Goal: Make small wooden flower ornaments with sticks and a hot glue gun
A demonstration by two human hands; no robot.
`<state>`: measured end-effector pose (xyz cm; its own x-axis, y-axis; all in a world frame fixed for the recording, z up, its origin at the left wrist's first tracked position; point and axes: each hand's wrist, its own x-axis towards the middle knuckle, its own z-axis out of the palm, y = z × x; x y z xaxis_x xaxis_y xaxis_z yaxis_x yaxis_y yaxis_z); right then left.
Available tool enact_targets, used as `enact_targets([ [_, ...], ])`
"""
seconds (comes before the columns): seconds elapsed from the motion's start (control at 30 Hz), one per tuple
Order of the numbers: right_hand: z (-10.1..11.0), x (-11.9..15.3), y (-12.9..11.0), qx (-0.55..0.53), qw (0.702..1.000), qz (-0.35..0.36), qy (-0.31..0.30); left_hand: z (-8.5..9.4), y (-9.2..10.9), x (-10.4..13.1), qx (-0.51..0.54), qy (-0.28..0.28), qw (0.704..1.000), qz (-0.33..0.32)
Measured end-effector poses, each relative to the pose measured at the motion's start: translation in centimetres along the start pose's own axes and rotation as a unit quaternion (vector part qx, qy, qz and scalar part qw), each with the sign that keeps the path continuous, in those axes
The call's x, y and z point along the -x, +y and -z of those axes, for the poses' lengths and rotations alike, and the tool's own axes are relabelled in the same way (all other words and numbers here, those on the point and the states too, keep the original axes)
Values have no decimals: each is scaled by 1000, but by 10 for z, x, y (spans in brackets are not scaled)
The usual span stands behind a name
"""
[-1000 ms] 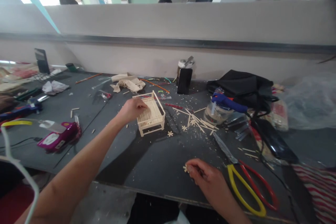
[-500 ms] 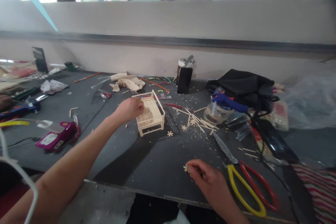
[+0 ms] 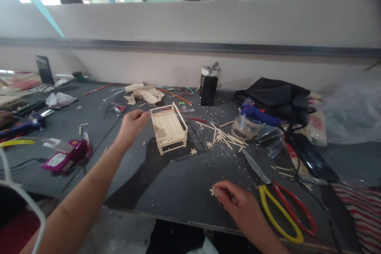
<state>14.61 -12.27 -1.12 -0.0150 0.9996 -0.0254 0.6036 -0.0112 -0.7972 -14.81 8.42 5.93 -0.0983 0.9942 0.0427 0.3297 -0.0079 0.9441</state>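
Note:
A small bed-like frame of pale wooden sticks (image 3: pixel 169 127) stands upright on the dark table. At its left side is my left hand (image 3: pixel 133 125), fingers curled closed near the back left post; whether they touch it or hold anything is hidden. My right hand (image 3: pixel 233 198), near the table's front edge, pinches a small star-shaped wooden piece (image 3: pixel 212 191) between thumb and fingertips. One similar star piece (image 3: pixel 193 151) lies just right of the frame, and another (image 3: pixel 209 144) lies farther right, beside a loose pile of thin sticks (image 3: pixel 228 137).
Scissors (image 3: pixel 268 182) lie right of my right hand. Behind them are a blue glue gun (image 3: pixel 258 115) on a clear jar and a black bag (image 3: pixel 274 93). A phone (image 3: pixel 208 91) stands at the back. A purple device (image 3: pixel 65 156) sits left. Another person's hand (image 3: pixel 6 117) shows far left.
My left hand has moved left from over the frame's slats to beside its left edge, uncovering the slats. My right hand has stayed nearly in place with the star piece.

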Motion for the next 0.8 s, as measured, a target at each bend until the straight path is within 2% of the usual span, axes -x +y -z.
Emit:
enact_targets([
  [0.07,3,-3,-3,21,1000,-3,-20,-4,-10,4,26,7,999,42],
  [0.17,8,-11,-5,59,997,-2,-42,-16,-21,12,91,-41,988,117],
  [0.27,13,-16,-8,100,993,-6,-57,-28,-23,20,173,-95,966,170],
  [0.33,15,-19,-15,127,991,-7,-40,-32,-20,26,223,-103,951,190],
  [0.4,14,-24,-27,124,992,17,2,-36,-17,34,260,-97,939,202],
  [0.5,3,-38,-51,36,993,88,68,-40,-14,56,324,-80,919,210],
  [0.57,-8,-52,-65,-16,988,113,100,-44,-14,76,401,-62,886,225],
  [0.6,-13,-60,-71,-30,986,117,110,-46,-15,86,424,-53,875,229],
  [0.7,-27,-76,-82,-48,985,117,121,-48,-20,111,449,-31,865,222],
  [0.8,-34,-80,-85,-54,987,104,112,-48,-24,124,456,-19,862,220],
])
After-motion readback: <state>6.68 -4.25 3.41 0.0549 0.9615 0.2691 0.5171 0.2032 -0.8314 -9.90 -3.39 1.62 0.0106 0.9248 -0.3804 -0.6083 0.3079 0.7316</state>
